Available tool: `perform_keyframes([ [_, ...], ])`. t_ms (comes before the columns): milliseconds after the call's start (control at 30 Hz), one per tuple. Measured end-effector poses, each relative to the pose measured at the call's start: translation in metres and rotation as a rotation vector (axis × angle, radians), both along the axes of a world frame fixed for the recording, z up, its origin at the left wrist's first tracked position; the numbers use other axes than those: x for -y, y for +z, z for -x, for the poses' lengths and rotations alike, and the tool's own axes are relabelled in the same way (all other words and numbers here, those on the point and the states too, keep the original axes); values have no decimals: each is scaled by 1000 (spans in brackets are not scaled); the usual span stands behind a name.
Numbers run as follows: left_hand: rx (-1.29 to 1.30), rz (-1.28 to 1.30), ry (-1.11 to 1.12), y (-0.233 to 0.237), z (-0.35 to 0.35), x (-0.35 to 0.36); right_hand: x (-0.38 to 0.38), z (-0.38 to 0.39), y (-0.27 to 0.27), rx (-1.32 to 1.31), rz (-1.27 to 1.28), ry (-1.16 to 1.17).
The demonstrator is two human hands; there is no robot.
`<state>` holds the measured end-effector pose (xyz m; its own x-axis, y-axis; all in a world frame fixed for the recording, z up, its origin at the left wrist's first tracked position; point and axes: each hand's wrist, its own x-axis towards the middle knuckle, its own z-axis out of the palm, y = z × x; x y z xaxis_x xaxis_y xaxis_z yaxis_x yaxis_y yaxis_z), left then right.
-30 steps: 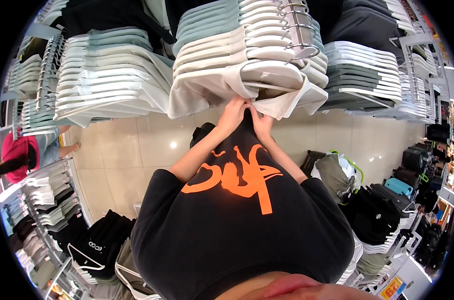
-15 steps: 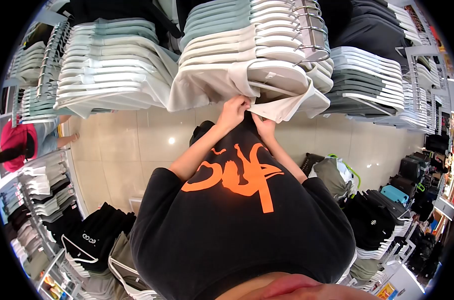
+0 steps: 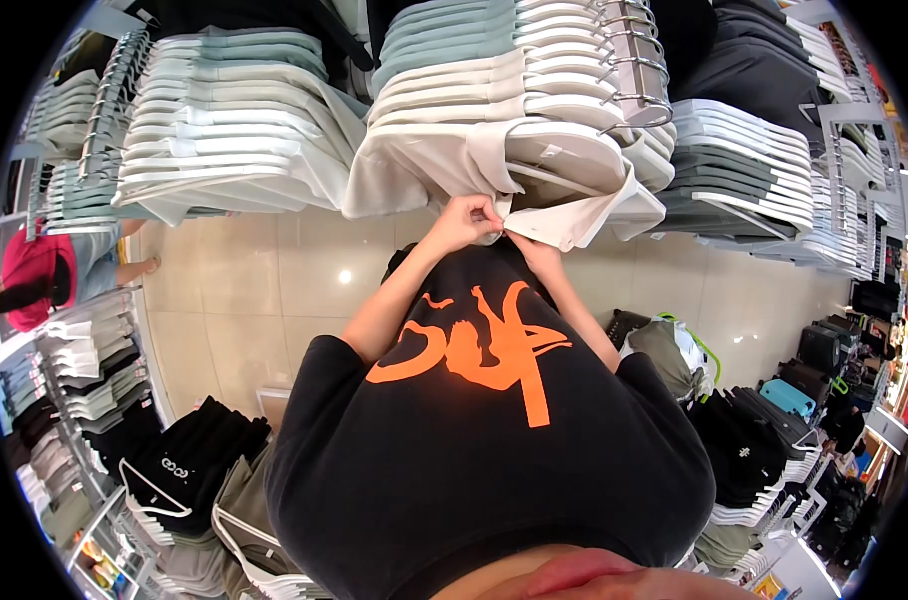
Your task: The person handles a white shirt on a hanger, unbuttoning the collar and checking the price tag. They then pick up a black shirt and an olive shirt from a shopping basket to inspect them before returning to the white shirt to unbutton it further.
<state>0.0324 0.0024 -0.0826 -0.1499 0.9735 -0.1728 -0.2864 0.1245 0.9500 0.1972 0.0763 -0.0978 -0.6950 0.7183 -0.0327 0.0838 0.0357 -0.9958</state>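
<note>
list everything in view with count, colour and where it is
front shirt: one, cream, on a hanger at the near end of the middle rail
hung shirts: many, cream and sage, behind it on the middle rail
left rail shirts: many, pale mint and white, upper left
right rail shirts: many, grey and white, upper right
hanger hooks: several, metal, top centre
black garments: a stack, lower left rack
bag: one, olive and white, low at right
floor: beige tiles
other person: one, red and pale blue, far left
left hand: fingers pinch the front shirt's edge
right hand: fingers pinch the same edge
</note>
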Motion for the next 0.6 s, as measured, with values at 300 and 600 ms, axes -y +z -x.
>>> perform_keyframes([
  [300,97,-9,15,-9,-6,6,-16,-3,16,91,129,256],
  [600,257,2,54,4,-12,9,-16,-7,4,21,546,156],
])
